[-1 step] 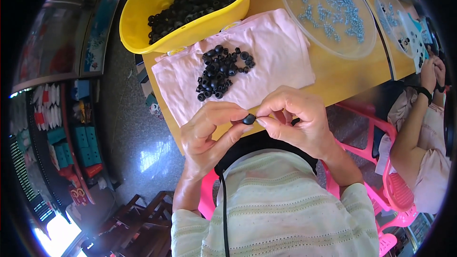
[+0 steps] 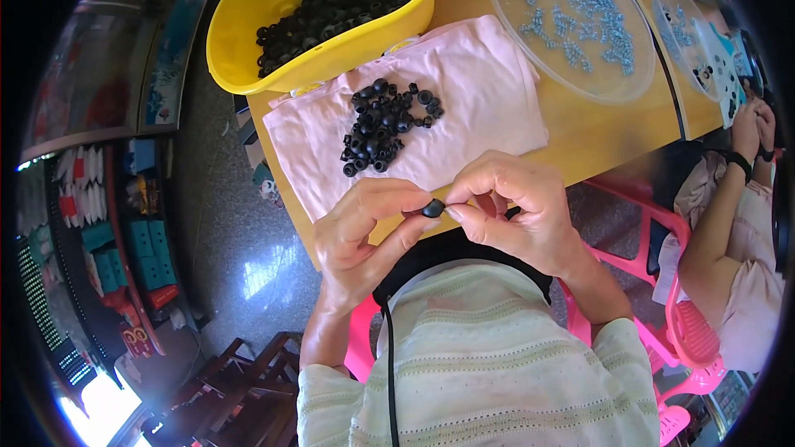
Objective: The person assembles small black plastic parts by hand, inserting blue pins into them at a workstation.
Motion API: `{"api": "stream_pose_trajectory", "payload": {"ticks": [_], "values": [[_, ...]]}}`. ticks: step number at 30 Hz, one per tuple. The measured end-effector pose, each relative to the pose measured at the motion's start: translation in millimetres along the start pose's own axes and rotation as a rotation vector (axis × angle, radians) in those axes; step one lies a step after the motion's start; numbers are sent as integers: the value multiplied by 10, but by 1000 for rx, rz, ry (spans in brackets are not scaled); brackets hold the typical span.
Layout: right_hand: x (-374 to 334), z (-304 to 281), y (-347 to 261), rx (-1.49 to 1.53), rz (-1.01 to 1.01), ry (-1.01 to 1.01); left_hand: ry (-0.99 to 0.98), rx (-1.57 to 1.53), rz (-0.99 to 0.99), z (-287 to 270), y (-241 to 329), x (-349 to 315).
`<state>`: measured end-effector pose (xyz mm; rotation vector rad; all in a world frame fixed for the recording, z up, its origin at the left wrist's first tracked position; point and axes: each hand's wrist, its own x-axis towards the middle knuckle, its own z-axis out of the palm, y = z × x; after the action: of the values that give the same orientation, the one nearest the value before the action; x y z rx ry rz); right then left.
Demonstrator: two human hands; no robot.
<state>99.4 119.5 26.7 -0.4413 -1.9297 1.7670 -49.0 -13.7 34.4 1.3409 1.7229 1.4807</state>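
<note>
In the head view, holding a glossy black bead-like piece [image 2: 433, 209] near the close edge of the worktop [image 2: 571, 142], just short of the pink cloth [image 2: 493, 87] and its pile of black pieces [image 2: 377, 127]. Pinching the body with the nearly closed fingers of the left hand [image 2: 356, 232], the right tip with those of the right hand [image 2: 522, 211]. Seemingly working on that tip; probably calls for steadying left, small careful movements right.

Black bead [image 2: 432, 208], yellow tub [image 2: 373, 46], pink cloth [image 2: 484, 91], cream striped shirt [image 2: 505, 356]
</note>
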Motion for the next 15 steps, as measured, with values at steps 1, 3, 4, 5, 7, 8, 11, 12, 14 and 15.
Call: {"api": "stream_pose_trajectory", "payload": {"ticks": [1,3,4,5,7,8,11,12,14,15], "values": [[3,-5,12,0,4,0,-1,-2,-3,-9,-18,2],[19,-27,35,37,-2,-61,-31,-49,13,-16,-77,-5],[34,-35,40,37,3,-64,-29,-52,8,-3,-107,-23],[56,-45,41,21,26,-85,7,-143,-51,12,-135,-49],[93,-68,55,2,55,-108,44,-240,-113,12,-155,-71],[104,-88,66,12,76,-101,117,-259,-188,-18,-155,-71],[129,-185,158,-11,94,-21,351,-340,-255,-165,-179,-38],[145,-212,209,-42,87,56,332,-361,-261,-158,-180,-44],[234,-230,299,-247,50,94,269,-381,-267,-140,-175,-83],[284,-235,360,-451,8,136,222,-381,-266,-121,-198,-109]]}}
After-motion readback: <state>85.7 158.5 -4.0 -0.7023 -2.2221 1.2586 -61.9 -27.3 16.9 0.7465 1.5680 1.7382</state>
